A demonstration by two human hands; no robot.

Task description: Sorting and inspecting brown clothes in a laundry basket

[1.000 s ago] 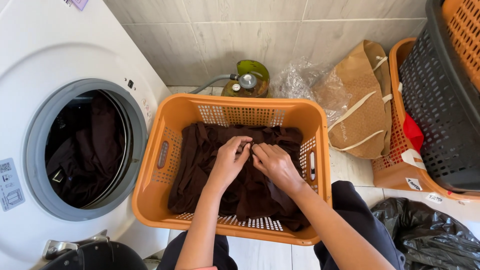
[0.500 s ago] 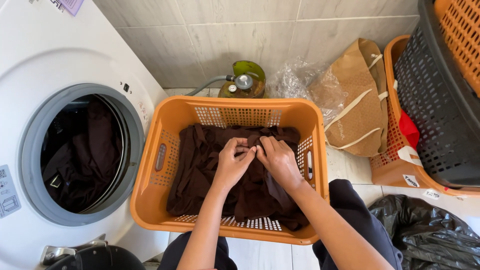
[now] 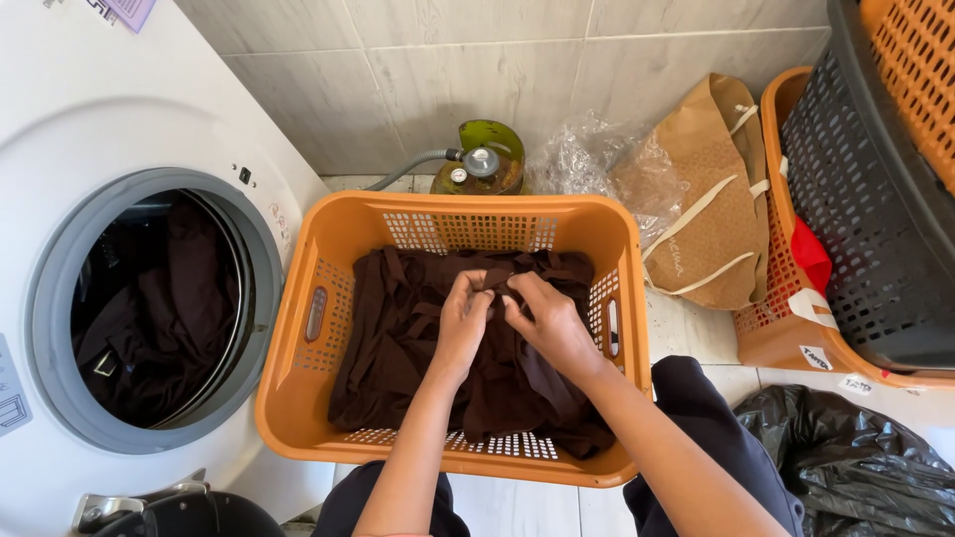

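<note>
- As the dark brown cloth (image 3: 398,338) lay bunched in the orange perforated plastic basket (image 3: 298,398), I noted left hand (image 3: 463,323) and right hand (image 3: 547,323) together, pinching one fold.

A white washing machine (image 3: 90,129) stands open at left. Behind: a green gas cylinder (image 3: 487,159), crumpled plastic (image 3: 582,159), a brown paper bag (image 3: 711,199). Right: stacked baskets (image 3: 875,199), black bag (image 3: 856,467).

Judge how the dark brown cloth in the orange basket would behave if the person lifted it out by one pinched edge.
The dark brown cloth lies in soft folds and creases, so it would probably hang limp, not hold shape. Its strips and layers tangle together, so more fabric may drag up together. Both the left hand and right hand pinch it easily, suggesting it is thin and light.
</note>
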